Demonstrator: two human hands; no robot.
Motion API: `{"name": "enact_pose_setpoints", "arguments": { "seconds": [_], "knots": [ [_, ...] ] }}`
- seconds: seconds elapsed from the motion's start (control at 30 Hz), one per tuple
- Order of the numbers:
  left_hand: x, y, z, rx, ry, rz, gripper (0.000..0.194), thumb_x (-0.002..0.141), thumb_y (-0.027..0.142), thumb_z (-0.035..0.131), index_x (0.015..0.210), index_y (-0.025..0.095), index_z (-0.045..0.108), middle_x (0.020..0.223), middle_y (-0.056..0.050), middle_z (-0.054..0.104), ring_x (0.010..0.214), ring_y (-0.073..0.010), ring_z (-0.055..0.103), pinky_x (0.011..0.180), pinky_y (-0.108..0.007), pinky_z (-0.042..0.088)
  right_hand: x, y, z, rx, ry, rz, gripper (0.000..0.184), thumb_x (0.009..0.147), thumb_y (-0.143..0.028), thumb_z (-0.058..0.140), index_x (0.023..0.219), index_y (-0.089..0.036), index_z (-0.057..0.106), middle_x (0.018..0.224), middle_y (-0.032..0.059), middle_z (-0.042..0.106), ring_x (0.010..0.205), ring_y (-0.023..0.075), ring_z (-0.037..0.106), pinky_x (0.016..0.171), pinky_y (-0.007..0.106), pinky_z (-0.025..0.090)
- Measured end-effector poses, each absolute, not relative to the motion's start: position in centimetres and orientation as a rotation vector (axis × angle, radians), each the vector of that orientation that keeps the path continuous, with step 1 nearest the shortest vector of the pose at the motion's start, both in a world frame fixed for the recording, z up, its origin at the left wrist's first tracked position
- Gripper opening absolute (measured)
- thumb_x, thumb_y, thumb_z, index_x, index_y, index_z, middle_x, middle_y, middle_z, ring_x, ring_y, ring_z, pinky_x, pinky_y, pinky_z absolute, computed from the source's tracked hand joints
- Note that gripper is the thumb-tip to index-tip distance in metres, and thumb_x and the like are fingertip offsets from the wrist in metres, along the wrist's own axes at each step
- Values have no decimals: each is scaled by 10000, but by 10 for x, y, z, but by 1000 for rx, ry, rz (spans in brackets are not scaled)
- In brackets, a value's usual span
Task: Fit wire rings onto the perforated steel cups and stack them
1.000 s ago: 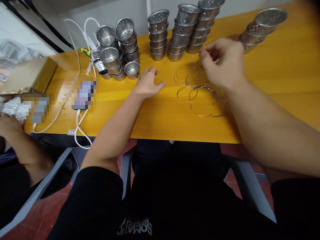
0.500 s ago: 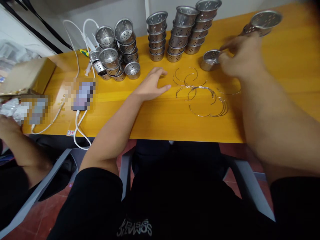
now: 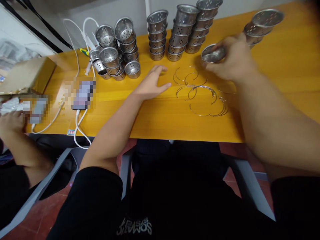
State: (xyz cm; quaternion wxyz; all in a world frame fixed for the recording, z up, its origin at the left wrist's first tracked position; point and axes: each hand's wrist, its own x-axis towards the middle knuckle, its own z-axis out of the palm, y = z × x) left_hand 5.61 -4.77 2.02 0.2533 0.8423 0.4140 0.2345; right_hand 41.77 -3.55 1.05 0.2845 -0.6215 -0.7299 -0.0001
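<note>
My right hand [image 3: 235, 58] has its thumb and fingers around a small shiny metal cup [image 3: 212, 53], its mouth tipped partly toward me. My left hand [image 3: 153, 83] lies on the table, fingers spread and holding nothing. Between the hands lie several thin curved wires [image 3: 203, 88], close to my left fingertips. Beyond my right hand stands a stack of perforated metal cups [image 3: 267, 18], its lower part partly hidden by the hand.
Stacked perforated metal cups [image 3: 178, 40] stand along the back of the wooden table [image 3: 160, 123], with more cups [image 3: 110, 56] farther left. A phone [image 3: 83, 95] with a white cable lies at left. Past it are a cardboard box [image 3: 27, 75] and another person's hand [image 3: 12, 125].
My right hand has closed around the small cup and lifted or tipped it slightly, moving a little left. My left hand stays put. The other person's hand has shifted toward the left phone.
</note>
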Motion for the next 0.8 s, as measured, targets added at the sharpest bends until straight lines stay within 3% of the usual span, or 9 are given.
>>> {"name": "enact_pose_setpoints", "arguments": {
  "seconds": [0.1,0.2,0.27,0.43,0.5,0.57,0.63,0.7,0.8],
  "knots": [
    [60,-49,20,2261,1108,681,819,970,420,844,1696,276,493,1828,-166,539,1714,-367,571,1494,-535,436,396,-57,32,-1339,-1974,53,686,923,-267,963,1537,-280,657,1532,181,654,1441,411,648,1269,614,553],
    [66,-53,23,2264,1080,709,986,947,381,855,1788,324,343,1924,-139,420,1785,-364,484,1501,-565,425,369,-75,43,-1010,-2042,223,810,979,-363,915,1677,-441,512,1682,90,600,1529,431,625,1272,661,575],
    [72,-56,26,2274,1079,709,1074,924,373,878,1815,327,280,1946,-129,385,1810,-359,447,1506,-562,419,351,-81,40,-888,-2081,340,904,957,-429,941,1725,-477,466,1728,61,591,1532,437,640,1263,686,590],
    [79,-58,28,2293,1058,720,1038,912,413,919,1782,317,360,1896,-120,470,1793,-363,468,1510,-534,417,328,-79,20,-786,-2076,562,942,978,-530,952,1761,-579,430,1778,-20,575,1616,396,603,1338,684,571],
    [78,-52,21,2272,1040,764,970,941,453,903,1754,309,394,1857,-136,517,1758,-366,514,1480,-527,453,329,-77,18,-756,-2041,649,985,964,-592,976,1776,-548,420,1781,11,575,1590,395,630,1333,666,581],
    [74,-39,8,2252,1035,823,930,955,508,888,1729,302,414,1813,-153,563,1719,-375,552,1458,-547,476,337,-76,23,-760,-2042,669,1021,976,-633,959,1807,-438,398,1780,91,571,1523,393,684,1289,637,618],
    [69,-23,-6,2242,980,929,944,941,539,888,1712,261,421,1760,-180,601,1678,-387,584,1450,-576,487,352,-75,33,-888,-2092,563,845,1059,-603,857,1766,-336,479,1698,141,638,1396,373,753,1198,593,670],
    [63,-7,-19,2237,905,1011,955,934,555,881,1709,251,413,1734,-186,613,1654,-384,602,1435,-574,506,372,-73,42,-1093,-2191,378,558,1105,-525,752,1590,-262,672,1475,153,761,1175,356,807,1069,579,703],
    [56,8,-31,2240,878,1060,956,919,558,899,1697,259,429,1715,-180,623,1636,-385,617,1428,-572,512,399,-65,49,-1229,-2446,303,496,1051,-511,745,1442,-209,787,1284,168,785,1002,357,787,975,598,707]
  ]
}}
